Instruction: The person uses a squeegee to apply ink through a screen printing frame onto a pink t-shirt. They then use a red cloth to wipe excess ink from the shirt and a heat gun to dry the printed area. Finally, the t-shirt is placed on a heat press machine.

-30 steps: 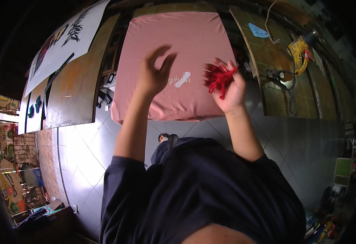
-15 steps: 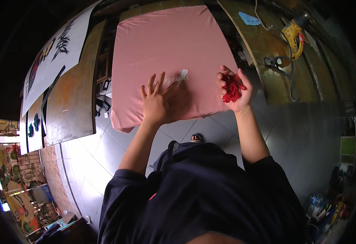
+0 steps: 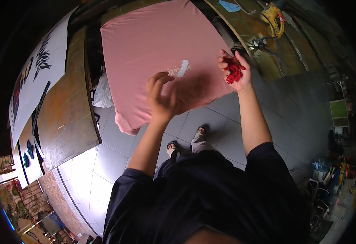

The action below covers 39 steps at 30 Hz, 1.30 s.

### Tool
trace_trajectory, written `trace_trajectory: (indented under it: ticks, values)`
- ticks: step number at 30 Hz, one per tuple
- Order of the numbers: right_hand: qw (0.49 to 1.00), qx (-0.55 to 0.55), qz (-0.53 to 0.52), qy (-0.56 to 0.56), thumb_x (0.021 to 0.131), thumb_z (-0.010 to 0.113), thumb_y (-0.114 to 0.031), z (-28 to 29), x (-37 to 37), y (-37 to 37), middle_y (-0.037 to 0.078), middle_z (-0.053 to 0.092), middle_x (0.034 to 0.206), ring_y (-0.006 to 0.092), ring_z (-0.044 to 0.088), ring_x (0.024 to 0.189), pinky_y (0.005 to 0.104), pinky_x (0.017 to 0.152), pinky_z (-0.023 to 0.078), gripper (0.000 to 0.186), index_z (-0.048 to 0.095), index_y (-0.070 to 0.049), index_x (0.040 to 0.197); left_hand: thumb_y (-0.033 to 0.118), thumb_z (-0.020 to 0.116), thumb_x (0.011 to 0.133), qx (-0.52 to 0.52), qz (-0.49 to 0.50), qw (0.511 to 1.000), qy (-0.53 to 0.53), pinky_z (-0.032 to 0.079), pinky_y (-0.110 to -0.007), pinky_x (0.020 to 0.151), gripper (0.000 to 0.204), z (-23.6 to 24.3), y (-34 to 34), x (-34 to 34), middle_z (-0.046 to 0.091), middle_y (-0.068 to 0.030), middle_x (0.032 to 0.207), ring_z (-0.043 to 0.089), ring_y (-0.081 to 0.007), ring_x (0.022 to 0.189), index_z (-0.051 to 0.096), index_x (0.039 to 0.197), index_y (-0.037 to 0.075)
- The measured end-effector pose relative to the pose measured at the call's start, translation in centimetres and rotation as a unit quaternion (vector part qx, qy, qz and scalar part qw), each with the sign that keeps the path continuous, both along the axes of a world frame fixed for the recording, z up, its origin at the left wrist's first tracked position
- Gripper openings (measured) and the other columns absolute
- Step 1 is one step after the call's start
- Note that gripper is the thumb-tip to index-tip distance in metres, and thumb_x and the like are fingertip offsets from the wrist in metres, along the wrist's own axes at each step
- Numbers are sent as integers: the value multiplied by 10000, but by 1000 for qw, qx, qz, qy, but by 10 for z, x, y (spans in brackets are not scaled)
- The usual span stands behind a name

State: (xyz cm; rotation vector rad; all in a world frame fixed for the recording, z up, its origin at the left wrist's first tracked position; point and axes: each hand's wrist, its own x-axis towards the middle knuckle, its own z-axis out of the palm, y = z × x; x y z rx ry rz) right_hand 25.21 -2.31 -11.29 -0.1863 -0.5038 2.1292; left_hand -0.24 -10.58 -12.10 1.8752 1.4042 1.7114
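The left hand (image 3: 161,97) is over the near part of a rose-pink fabric stretched smooth across a flat, roughly rectangular support (image 3: 153,44), its fingers bent and parted in a half-open curve with nothing seen in its grasp; it is blurred, and whether the fingertips touch the fabric I cannot tell. The right hand (image 3: 235,73), palm up at the fabric's right edge, has its fingers loosely curled around a crumpled bundle of bright red, strip-like soft material (image 3: 234,70), which sits in the palm. Just beyond the left fingertips, the pink fabric carries pale cream lettering (image 3: 172,72) with a white, elongated patch (image 3: 183,68) across it. To the left stands a worn brown wooden board (image 3: 66,124), with a white sheet printed in black and darker colours (image 3: 43,67) lying on its far side. A translucent white plastic bag (image 3: 103,94) shows between that board and the fabric. On the far right, a wooden tabletop (image 3: 267,67) bears a yellow handheld power tool (image 3: 272,18), a looped dark cord (image 3: 281,61) and a light-blue flat piece (image 3: 229,6). Two sandalled feet (image 3: 172,148) stand on the grey tiled floor (image 3: 115,128) below the fabric's near edge.
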Motion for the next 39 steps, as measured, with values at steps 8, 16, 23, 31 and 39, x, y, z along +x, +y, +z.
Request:
trace_trajectory:
  ticks: [8, 16, 23, 31, 39]
  values:
    - [1000, -17, 0, -25, 907, 436, -301, -2, 4, 3, 143, 510, 962, 164, 508, 801, 233, 584, 499, 389, 483, 23, 1118, 72, 598, 826, -196, -100, 967, -126, 420, -201, 614, 77, 25, -35, 5, 622, -13, 740, 535, -63, 658, 648, 839, 14]
    - [996, -11, -20, -89, 896, 460, -287, -4, -2, 9, 149, 538, 935, 171, 534, 772, 236, 599, 485, 351, 519, 7, 1078, 151, 592, 828, -182, -221, 957, -45, 454, -305, 712, 167, 11, -61, 70, 611, -158, 918, 588, -238, 843, 579, 906, 4]
    - [991, -10, -76, -110, 876, 496, -341, -1, -5, 6, 128, 583, 867, 174, 560, 734, 268, 600, 468, 350, 575, -25, 1004, 619, 424, 798, -185, 132, 872, 434, 158, -598, 1001, 817, 3, 11, 66, 311, -197, 1365, 229, -354, 1298, 310, 1314, -4]
    - [990, -17, -58, -126, 879, 489, -338, 2, -6, 6, 133, 586, 840, 185, 566, 717, 279, 595, 467, 330, 549, -33, 992, 701, 372, 762, -242, 120, 865, 422, 101, -611, 1004, 858, 2, 14, 68, 229, -147, 1424, 154, -352, 1326, 264, 1371, 105]
    - [993, -24, -43, -104, 880, 494, -319, 7, -6, 3, 145, 586, 821, 197, 571, 710, 292, 594, 466, 315, 551, -24, 973, 704, 357, 768, -227, 102, 916, 315, 98, -600, 1011, 860, 2, 17, 54, 215, -152, 1428, 131, -341, 1334, 244, 1378, 107]
